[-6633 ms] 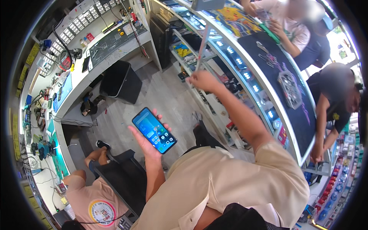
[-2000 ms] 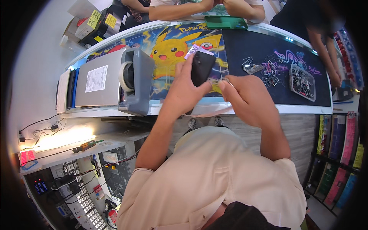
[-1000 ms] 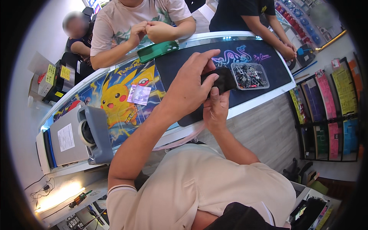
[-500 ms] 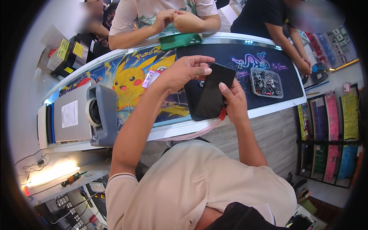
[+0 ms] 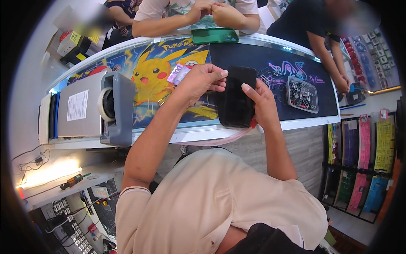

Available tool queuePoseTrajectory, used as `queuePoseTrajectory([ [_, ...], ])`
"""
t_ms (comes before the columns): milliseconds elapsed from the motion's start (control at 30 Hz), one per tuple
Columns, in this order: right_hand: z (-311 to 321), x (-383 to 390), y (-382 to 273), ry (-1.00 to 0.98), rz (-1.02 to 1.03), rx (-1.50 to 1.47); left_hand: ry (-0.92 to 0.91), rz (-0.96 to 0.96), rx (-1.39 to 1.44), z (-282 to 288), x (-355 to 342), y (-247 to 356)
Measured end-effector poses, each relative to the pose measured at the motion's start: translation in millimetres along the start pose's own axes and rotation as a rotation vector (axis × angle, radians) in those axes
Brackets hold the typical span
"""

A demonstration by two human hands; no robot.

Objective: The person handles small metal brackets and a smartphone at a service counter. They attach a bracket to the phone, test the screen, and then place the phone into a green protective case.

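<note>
My right hand (image 5: 262,99) grips a black phone (image 5: 231,101) with its screen dark and upright over the counter, thumb across its edge; a red item shows below that hand. My left hand (image 5: 209,80) is curled beside the phone's upper left edge, thumb and fingers drawn together; what they hold, if anything, is hidden. Left of it a purple banknote (image 5: 176,73) lies on a colourful cartoon mat (image 5: 146,89). A clear tub of small metal parts (image 5: 302,94) sits on the black mat (image 5: 302,116) to the right.
A grey tape dispenser (image 5: 120,101) and silver laptop (image 5: 80,110) stand at left. A green phone case (image 5: 215,36) lies at the far edge. Two people (image 5: 194,19) (image 5: 296,23) lean on the counter, another sits behind at left. A shelving rack (image 5: 355,165) is at right.
Since half a second ago the phone has turned more upright and my left fingers have moved down and curled beside it. Earlier, the view turned from the workbench to face this counter.
</note>
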State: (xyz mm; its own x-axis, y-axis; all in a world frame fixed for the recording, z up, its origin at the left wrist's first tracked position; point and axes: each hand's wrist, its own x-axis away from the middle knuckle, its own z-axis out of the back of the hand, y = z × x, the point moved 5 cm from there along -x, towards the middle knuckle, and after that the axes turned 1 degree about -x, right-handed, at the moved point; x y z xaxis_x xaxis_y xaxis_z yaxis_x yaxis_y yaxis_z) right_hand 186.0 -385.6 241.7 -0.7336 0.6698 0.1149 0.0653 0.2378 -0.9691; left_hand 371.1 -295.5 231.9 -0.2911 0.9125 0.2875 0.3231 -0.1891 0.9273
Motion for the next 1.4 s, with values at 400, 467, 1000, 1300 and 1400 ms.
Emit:
queuePoseTrajectory([
  [400,-18.9,-7.0,4.7,-0.071,-0.121,0.016,0.112,-0.013,0.159,28.0,32.6,-9.2],
  [467,-18.4,-7.7,5.2,-0.071,-0.141,0.012,0.129,-0.026,0.154,31.3,38.7,-9.0],
  [1000,-3.2,-1.4,-0.3,-0.067,-0.059,-0.095,0.058,-0.823,-1.407,28.4,81.5,-23.2],
  [1300,-19.1,-1.3,3.2,-0.147,-0.043,-0.238,0.142,-0.170,0.223,27.4,62.0,4.9],
  [1400,-25.3,-0.7,3.0,-0.196,-0.057,-0.342,0.117,-0.200,0.260,12.3,56.9,22.8],
])
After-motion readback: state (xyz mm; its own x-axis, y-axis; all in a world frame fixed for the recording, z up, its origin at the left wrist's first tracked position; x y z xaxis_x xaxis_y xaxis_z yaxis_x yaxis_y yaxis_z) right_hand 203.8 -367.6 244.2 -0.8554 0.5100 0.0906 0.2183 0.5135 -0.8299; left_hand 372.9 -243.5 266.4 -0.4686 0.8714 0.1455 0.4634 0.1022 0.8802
